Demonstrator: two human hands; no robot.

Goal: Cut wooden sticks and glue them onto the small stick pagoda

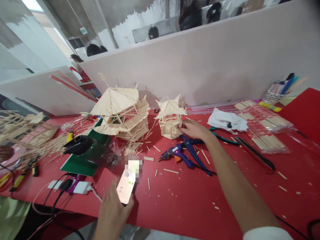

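The left hand [113, 207] grips a phone [126, 187], its screen lit and facing up, toward the wearer from the small stick pavilion [170, 121]. The right hand [194, 128] has its fingers curled against the right side of that pavilion's lower frame; contact is apparent, but whether they pinch a stick or merely steady the frame cannot be told.

The small pavilion stands upright on the red worktop [172, 208], its roof on and its sides open lattice. The step in hand is judged to be handling or checking this pavilion with the phone at the ready. The next move would call for light pressure from the right hand, as the thin frame could crack, and a steady phone in the left.

Just nearer the wearer than the small pavilion lies a glue gun [176, 152], a red light showing on its body, with a blue-handled tool [192, 151] close beside it; a sleeve or forearm could snag either. Left of the small pavilion stands a larger stick pavilion [118, 103]. Right of it, beyond the right hand, are a white cloth [226, 120] and, farther off, packaged sticks [265, 135].
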